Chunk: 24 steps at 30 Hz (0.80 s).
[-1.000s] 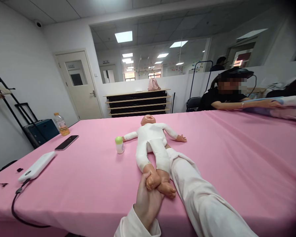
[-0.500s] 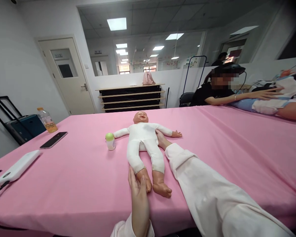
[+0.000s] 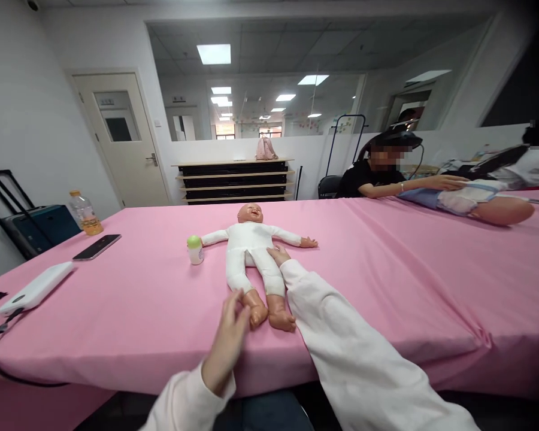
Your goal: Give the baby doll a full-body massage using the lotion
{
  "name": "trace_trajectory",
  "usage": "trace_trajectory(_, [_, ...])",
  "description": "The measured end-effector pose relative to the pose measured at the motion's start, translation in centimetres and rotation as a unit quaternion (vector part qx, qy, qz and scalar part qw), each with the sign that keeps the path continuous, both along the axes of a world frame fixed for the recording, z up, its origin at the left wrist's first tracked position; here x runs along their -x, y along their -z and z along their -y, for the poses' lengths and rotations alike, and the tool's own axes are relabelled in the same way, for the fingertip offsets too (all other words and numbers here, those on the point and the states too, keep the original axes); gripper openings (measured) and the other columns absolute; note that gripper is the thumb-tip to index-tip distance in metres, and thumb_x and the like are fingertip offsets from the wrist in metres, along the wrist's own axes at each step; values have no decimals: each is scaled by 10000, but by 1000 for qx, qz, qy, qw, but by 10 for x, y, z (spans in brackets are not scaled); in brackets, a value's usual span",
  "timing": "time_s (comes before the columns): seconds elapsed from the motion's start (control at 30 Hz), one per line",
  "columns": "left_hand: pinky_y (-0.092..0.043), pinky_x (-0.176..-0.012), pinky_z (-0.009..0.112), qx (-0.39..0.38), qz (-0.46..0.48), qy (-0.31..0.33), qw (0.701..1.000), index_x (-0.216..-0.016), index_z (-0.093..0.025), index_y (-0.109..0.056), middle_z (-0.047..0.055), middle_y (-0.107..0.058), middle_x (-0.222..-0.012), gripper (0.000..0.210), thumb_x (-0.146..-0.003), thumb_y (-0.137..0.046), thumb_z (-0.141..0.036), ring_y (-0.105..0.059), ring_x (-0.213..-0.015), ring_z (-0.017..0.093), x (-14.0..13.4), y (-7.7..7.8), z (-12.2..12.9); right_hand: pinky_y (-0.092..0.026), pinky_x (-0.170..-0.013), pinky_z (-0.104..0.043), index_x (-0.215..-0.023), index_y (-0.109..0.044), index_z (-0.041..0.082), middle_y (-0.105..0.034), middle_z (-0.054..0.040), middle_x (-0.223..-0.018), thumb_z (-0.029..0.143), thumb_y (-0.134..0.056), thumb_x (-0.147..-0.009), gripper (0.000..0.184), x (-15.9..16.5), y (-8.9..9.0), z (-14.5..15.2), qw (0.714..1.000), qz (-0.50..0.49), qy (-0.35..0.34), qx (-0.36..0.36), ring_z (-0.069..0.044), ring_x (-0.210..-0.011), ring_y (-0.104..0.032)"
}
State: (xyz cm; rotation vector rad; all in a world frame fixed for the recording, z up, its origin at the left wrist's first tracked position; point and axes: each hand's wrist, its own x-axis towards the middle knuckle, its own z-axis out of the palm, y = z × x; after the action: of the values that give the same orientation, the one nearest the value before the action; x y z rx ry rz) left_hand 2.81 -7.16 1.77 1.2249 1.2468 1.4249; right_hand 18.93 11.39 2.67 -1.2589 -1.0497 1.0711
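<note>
A baby doll with a white cloth body lies on its back on the pink-covered table, head away from me, arms spread. My right hand rests with its fingers against the doll's hip and upper thigh. Beside the doll's foot on the left is my left hand, fingers apart and slightly blurred; it holds nothing. A small white bottle with a green cap stands upright by the doll's hand on the left.
On the left of the table are a drink bottle, a phone and a white power bank with a black cable. At the right, a person in black reaches over another doll.
My left hand has come off the doll's lower leg and moved left. My right hand has slid from the doll's side down to its hip. The view has shifted slightly.
</note>
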Motion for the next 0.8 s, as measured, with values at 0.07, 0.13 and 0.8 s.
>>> trace_trajectory(0.07, [-267,-1074,394,-39,-28,-71,996,-1207,-206,-469,100,-433,-1320,403,-818,-505,-303,-356,-1274,234,20,-19,-22,-363,-956,-280,-847,-516,121,-632,-70,-918,91,-591,-661,202,0,-10,-3,998,-27,48,4,-187,-1096,-514])
trace_trajectory(0.13, [-283,-1060,383,-111,-87,-169,975,-1222,-194,-429,101,-428,-1308,422,-806,-493,-227,-368,-1254,224,42,-44,-57,-370,-970,-255,-877,-512,154,-638,-45,-932,55,-569,-653,252,2,-25,-9,993,-93,63,-19,-159,-1098,-521])
trace_trajectory(0.8, [-465,-784,413,100,-215,-338,911,-1239,-128,-326,177,-591,-1094,633,-715,-635,-302,-602,-959,295,103,4,-197,-466,-847,-343,-1253,-347,23,-508,-197,-1206,265,-317,-913,419,43,-27,21,842,-410,-309,163,-201,-1097,-547])
